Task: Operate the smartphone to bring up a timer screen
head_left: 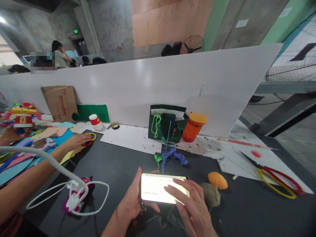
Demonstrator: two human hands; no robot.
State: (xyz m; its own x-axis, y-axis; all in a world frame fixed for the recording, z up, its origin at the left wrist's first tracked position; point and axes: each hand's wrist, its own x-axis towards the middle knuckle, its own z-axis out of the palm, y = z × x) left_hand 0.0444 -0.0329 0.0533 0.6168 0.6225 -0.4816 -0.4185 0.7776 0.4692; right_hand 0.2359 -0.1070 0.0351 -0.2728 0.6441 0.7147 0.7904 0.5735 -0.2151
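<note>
Near the front of the dark table, my left hand (130, 200) is closed around a smartphone (153, 190), gripping its left end. The phone lies sideways with a bright screen and some small text I cannot read. Over the screen's right part is my right hand (195, 205), its fingers extended and apart. Behind the phone lie blue yarn (174, 155) and a bit of green yarn (158, 158). An olive ball of yarn (211, 195) and a small orange ball of yarn (217, 180) sit just right of my right hand.
A dark green paper bag (154, 126) and an orange jar (194, 128) stand by the white partition (118, 89). Large scissors (274, 177) lie at right. On the left, a co-worker's hand (76, 142) rests by smaller scissors (92, 137); a white cable (106, 189) loops nearby.
</note>
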